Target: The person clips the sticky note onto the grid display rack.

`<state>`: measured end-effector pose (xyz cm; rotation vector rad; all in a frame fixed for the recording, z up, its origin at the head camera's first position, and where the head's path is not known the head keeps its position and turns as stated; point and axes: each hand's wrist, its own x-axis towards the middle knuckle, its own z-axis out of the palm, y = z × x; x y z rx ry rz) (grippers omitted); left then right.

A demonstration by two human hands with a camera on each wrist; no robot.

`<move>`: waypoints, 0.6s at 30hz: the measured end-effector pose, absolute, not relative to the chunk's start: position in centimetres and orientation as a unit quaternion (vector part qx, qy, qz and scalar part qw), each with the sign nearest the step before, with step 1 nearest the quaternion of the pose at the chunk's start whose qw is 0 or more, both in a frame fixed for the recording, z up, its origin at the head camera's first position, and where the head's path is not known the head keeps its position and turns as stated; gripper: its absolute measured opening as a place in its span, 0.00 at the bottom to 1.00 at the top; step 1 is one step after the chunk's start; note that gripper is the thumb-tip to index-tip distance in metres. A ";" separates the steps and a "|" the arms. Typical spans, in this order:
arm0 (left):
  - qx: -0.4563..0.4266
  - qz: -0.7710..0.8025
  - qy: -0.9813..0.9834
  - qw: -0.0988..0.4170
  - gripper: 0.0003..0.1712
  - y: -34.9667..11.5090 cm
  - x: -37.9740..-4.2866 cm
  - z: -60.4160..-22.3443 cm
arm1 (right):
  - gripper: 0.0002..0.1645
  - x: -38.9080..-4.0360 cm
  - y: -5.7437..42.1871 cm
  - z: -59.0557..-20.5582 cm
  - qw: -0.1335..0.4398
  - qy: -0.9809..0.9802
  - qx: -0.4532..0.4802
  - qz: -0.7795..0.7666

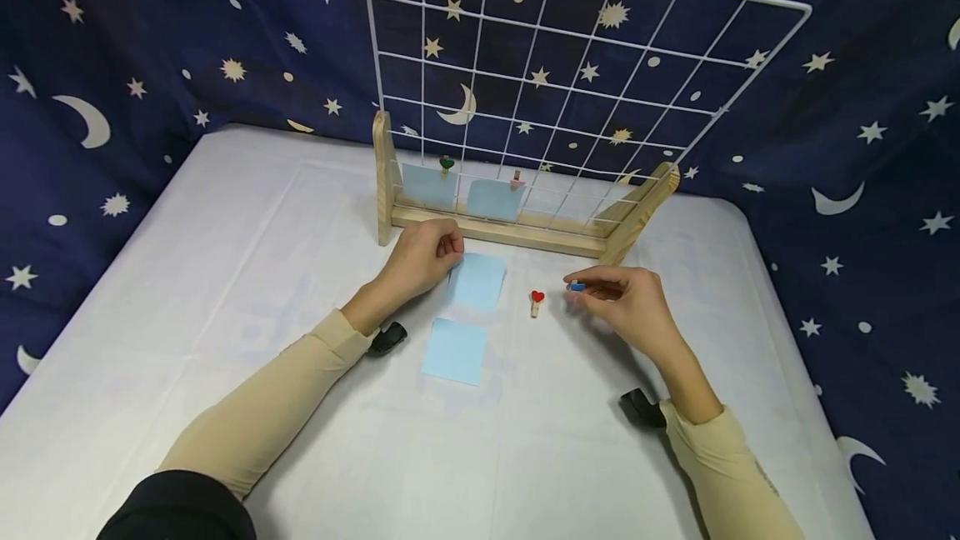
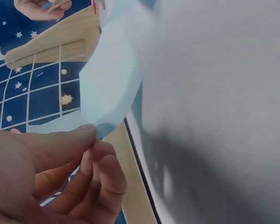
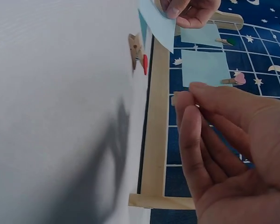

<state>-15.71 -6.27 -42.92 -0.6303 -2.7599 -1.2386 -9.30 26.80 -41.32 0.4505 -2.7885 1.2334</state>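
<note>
Between thumb and finger, my left hand (image 1: 423,255) pinches the edge of a light blue paper square (image 1: 478,282); in the left wrist view this paper (image 2: 109,74) bends upward from the fingertips. My right hand (image 1: 630,302) pinches a small wooden clothespin with a blue top (image 1: 576,286) above the table. In the right wrist view the fingers mostly hide that clothespin. Between the hands lies a clothespin with a red heart (image 1: 536,300). Another light blue paper square (image 1: 454,352) lies flat, nearer to me.
A white wire grid (image 1: 592,98) stands in a wooden base (image 1: 525,237) at the back. Two light blue papers hang on it, held by a green-heart clothespin (image 1: 446,163) and a pink-heart clothespin (image 1: 517,182). Starry dark blue cloth (image 1: 247,32) surrounds the white table (image 1: 300,457).
</note>
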 end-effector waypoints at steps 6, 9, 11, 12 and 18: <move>-0.209 -0.410 -0.887 0.039 0.08 -5.8 -15.9 -42.2 | 0.12 -9.6 26.7 -40.6 0.042 -0.882 0.142 0.447; -0.216 -0.415 -0.883 0.046 0.08 -5.3 -16.0 -41.8 | 0.12 -9.7 26.6 -40.0 0.059 -0.873 0.145 0.463; -0.221 -0.419 -0.879 0.050 0.08 -4.8 -16.1 -41.5 | 0.13 -9.8 26.5 -39.6 0.080 -0.872 0.146 0.460; -0.222 -0.421 -0.878 0.052 0.08 -4.6 -16.0 -41.3 | 0.13 -9.8 26.5 -39.4 0.092 -0.874 0.145 0.455; -0.233 -0.416 -0.877 0.059 0.07 -3.0 -16.2 -40.1 | 0.13 -10.7 26.2 -37.8 0.165 -0.891 0.133 0.401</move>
